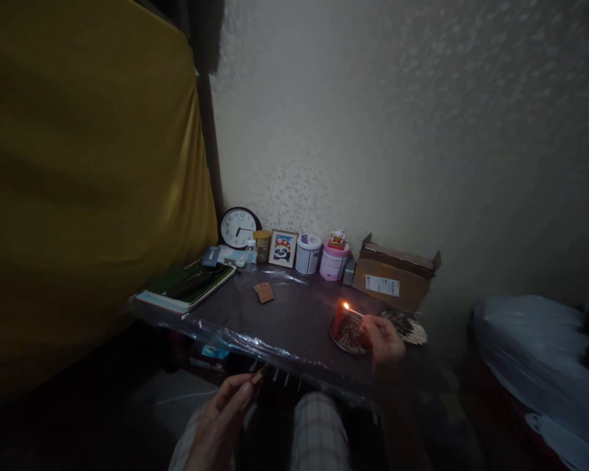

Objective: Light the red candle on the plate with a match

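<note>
My right hand (383, 337) is closed in a pinch on a lit match (355, 311). Its flame is beside the top of an upright red candle (339, 318); whether the wick burns I cannot tell. The candle stands in a round metal dish (352, 351) with dark bits in it. Low in front of the table edge, my left hand (228, 409) pinches a small tan flat piece (258, 376). Right of the dish lies a pile of unlit matches (415, 329).
Brown card pieces (264, 292) lie mid-table. Along the wall stand a clock (238, 227), a panda picture (283, 249), white (307, 255) and pink (334, 263) tins, and a cardboard box (397, 278). Books (184, 288) are at left, near a yellow curtain (93, 163). Plastic covers the table (285, 320).
</note>
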`<control>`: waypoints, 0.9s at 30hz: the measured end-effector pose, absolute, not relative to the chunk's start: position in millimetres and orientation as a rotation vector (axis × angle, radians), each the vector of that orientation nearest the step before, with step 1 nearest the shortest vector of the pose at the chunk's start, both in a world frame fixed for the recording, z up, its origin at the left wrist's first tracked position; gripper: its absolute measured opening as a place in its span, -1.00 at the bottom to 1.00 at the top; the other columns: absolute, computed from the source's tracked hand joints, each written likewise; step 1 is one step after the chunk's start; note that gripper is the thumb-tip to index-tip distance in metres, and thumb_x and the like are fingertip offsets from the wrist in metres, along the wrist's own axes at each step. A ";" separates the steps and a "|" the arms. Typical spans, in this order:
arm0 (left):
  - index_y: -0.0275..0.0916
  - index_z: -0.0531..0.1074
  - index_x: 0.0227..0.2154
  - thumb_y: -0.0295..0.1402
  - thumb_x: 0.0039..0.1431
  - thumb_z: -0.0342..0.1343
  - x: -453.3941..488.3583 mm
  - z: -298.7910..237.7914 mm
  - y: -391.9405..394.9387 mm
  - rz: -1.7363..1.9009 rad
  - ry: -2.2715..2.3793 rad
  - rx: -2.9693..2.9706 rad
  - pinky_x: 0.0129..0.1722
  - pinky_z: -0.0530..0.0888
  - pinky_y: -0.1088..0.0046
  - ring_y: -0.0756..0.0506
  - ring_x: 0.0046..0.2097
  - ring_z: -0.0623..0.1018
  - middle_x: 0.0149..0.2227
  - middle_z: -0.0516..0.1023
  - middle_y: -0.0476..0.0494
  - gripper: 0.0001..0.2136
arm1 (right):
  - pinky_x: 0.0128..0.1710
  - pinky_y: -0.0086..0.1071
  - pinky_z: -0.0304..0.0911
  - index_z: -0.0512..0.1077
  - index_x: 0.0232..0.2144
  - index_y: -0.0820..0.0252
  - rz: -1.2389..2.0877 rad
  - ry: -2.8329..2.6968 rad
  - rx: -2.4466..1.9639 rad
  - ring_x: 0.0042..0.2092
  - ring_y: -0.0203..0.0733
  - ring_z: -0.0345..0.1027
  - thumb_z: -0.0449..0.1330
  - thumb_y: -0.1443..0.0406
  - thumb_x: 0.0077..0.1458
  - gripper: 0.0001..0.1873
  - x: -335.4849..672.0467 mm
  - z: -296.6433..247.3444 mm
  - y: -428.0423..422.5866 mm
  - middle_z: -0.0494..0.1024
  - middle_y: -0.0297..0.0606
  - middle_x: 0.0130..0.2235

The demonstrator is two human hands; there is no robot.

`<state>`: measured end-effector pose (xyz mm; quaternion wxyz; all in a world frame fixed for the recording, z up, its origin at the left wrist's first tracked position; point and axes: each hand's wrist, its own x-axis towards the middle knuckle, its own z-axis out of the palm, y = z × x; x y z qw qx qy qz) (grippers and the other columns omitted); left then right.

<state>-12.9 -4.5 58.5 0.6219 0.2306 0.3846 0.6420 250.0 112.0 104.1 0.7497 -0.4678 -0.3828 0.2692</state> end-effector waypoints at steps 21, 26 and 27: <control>-0.17 0.51 -0.34 -0.27 -0.01 0.24 -14.2 56.0 -4.7 1.417 0.866 0.532 -0.09 0.40 0.52 -0.08 -0.07 0.51 -0.24 0.62 -0.07 -0.84 | -0.45 -0.39 0.36 0.46 -0.57 0.23 0.632 -0.805 -1.001 -0.51 -0.28 0.42 0.42 0.16 -0.44 -0.65 274.5 115.2 135.0 0.54 -0.31 -0.56; -0.19 0.53 -0.36 -0.24 -0.09 0.29 -12.0 62.4 -6.2 1.431 0.894 0.495 -0.09 0.43 0.43 -0.15 -0.07 0.51 -0.24 0.63 -0.13 -0.79 | -0.44 -0.38 0.37 0.46 -0.58 0.23 0.629 -0.834 -1.029 -0.50 -0.27 0.42 0.42 0.15 -0.46 -0.64 273.7 113.7 139.0 0.52 -0.32 -0.57; -0.19 0.53 -0.36 -0.24 -0.09 0.29 -11.6 63.8 -6.5 1.428 0.889 0.501 -0.10 0.43 0.43 -0.15 -0.07 0.52 -0.24 0.63 -0.13 -0.79 | -0.44 -0.38 0.37 0.46 -0.58 0.23 0.622 -0.838 -1.037 -0.50 -0.27 0.41 0.42 0.14 -0.45 -0.64 273.9 112.6 140.2 0.52 -0.32 -0.57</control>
